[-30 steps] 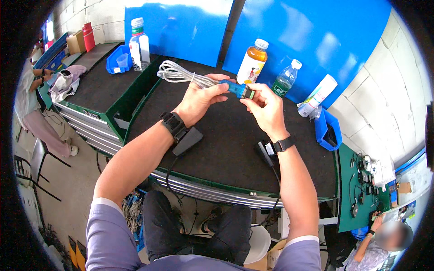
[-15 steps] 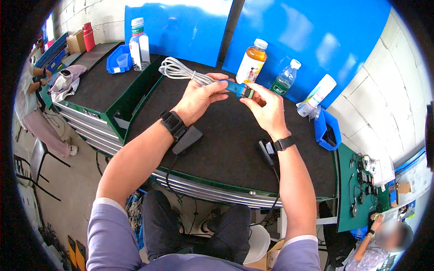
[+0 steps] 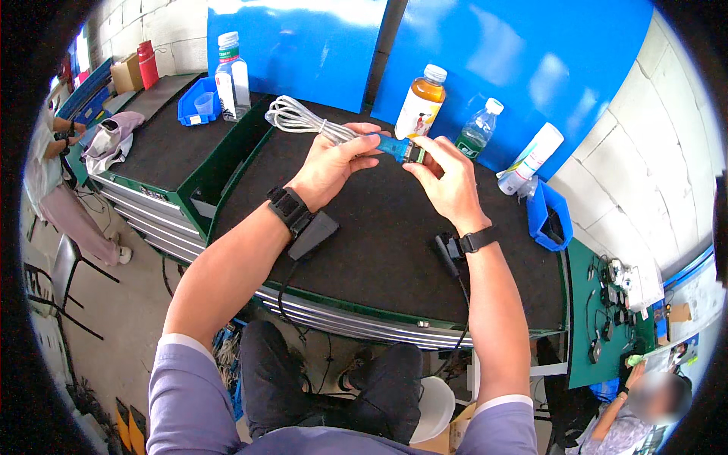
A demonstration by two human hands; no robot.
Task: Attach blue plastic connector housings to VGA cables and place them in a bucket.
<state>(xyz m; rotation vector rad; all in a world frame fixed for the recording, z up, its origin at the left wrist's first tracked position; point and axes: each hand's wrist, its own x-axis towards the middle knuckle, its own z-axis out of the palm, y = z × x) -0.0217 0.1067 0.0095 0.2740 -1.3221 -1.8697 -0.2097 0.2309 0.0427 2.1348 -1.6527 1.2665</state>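
Observation:
A coiled, tied grey cable [image 3: 297, 116] sticks out to the left of my left hand [image 3: 340, 163]. That hand is closed on the cable beside its translucent blue connector [image 3: 392, 146]. My right hand [image 3: 449, 176] pinches the connector's dark end, where a small green and black block [image 3: 414, 152] shows between thumb and fingers. Both hands are raised above the black mat [image 3: 364, 243] near the middle of the bench. Each wrist wears a black strap with a dark device and a lead hanging from it. Fingertips partly cover the block.
Along the blue back panel stand an orange drink bottle [image 3: 422, 102], a clear bottle [image 3: 479, 129] and a tilted white canister [image 3: 531, 159]. Blue bins [image 3: 547, 216] sit at both sides. A white-labelled bottle [image 3: 233, 80] stands left. Other people work at far left and lower right.
Both hands keep their hold on the cable and connector with hardly any movement. The device under my right wrist has turned slightly. At lower right, another person's hand has shifted.

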